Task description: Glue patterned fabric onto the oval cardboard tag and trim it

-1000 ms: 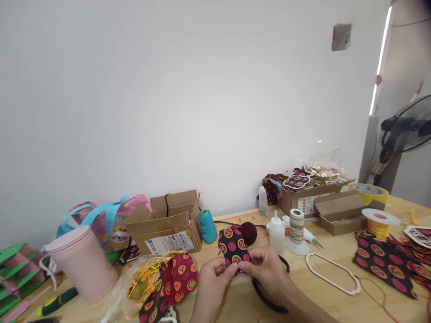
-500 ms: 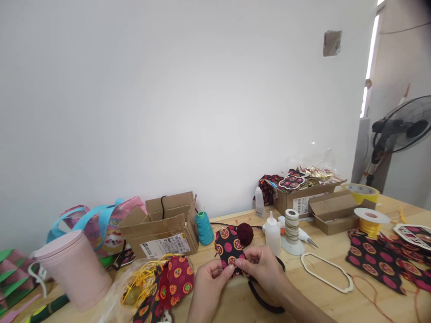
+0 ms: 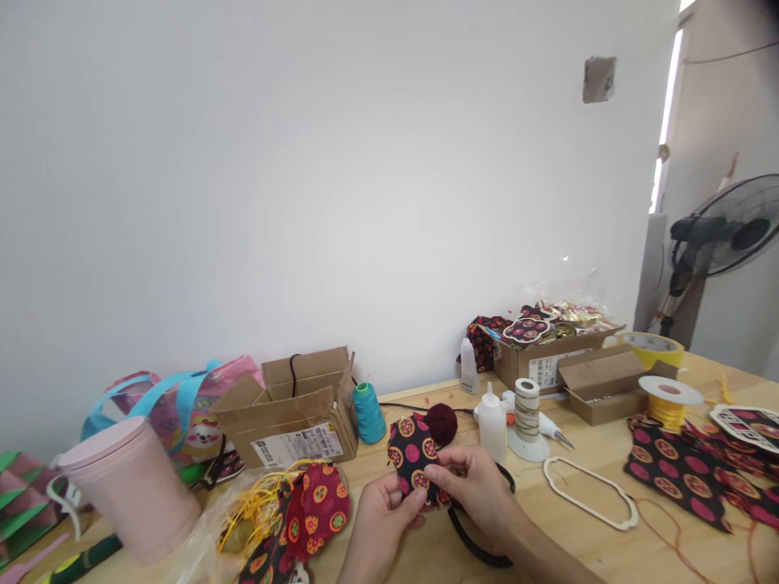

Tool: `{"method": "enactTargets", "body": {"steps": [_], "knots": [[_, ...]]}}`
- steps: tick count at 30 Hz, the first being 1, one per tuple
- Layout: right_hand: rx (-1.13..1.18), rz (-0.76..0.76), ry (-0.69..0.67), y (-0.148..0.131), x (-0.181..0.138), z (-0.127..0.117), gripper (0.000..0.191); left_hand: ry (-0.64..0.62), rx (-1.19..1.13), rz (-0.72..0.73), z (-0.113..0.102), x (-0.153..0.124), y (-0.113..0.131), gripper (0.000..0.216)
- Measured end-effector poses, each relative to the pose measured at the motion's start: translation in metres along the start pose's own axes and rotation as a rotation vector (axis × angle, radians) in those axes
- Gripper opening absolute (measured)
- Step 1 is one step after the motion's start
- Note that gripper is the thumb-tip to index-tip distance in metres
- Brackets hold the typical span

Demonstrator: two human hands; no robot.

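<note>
A black fabric piece [image 3: 411, 446] printed with orange and pink round motifs is held up between both hands, just above the table. My left hand [image 3: 387, 513] pinches its lower left edge, thumb on the front. My right hand [image 3: 471, 485] grips the lower right edge, its thumb pressed on the print. The fingers behind the cloth are partly hidden. A dark red yarn ball [image 3: 441, 423] lies right behind the fabric. Below my right hand, a black curved band [image 3: 478, 553] rests on the wood.
Left stand a pink lidded bin [image 3: 131, 491], a cardboard box [image 3: 292, 422], a teal thread cone [image 3: 368, 414] and yellow cords [image 3: 256, 511] with printed cloth. Right are a squeeze bottle [image 3: 492, 426], a cord spool [image 3: 527, 414], a glue gun [image 3: 553, 428], a wooden frame [image 3: 587, 495] and a filled box [image 3: 535, 361].
The fabric piece has tilted and shifted slightly in the fingers. My left thumb has moved a little down and right along its lower edge. Both hands keep hold of it.
</note>
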State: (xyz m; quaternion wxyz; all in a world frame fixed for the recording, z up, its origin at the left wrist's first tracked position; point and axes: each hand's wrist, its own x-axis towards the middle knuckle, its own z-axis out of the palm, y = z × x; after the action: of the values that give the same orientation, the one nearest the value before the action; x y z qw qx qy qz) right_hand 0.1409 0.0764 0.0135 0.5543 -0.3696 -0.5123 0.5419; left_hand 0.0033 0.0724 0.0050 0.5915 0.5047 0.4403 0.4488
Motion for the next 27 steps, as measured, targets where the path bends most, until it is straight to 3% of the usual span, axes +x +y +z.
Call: {"method": "enactTargets", "body": {"steps": [10,20,27], "knots": [[-0.006,-0.003,-0.035,0.002,0.0,0.001,0.022,0.006,-0.003,0.038,0.002,0.002,0.003,0.029],[-0.01,-0.058,0.086,0.001,0.006,-0.011,0.028,-0.082,-0.027,0.028,0.007,-0.002,0.003,0.026],[0.017,-0.066,0.014,0.005,0.008,-0.014,0.033,-0.117,-0.04,0.028,0.008,-0.005,-0.003,0.023]]}}
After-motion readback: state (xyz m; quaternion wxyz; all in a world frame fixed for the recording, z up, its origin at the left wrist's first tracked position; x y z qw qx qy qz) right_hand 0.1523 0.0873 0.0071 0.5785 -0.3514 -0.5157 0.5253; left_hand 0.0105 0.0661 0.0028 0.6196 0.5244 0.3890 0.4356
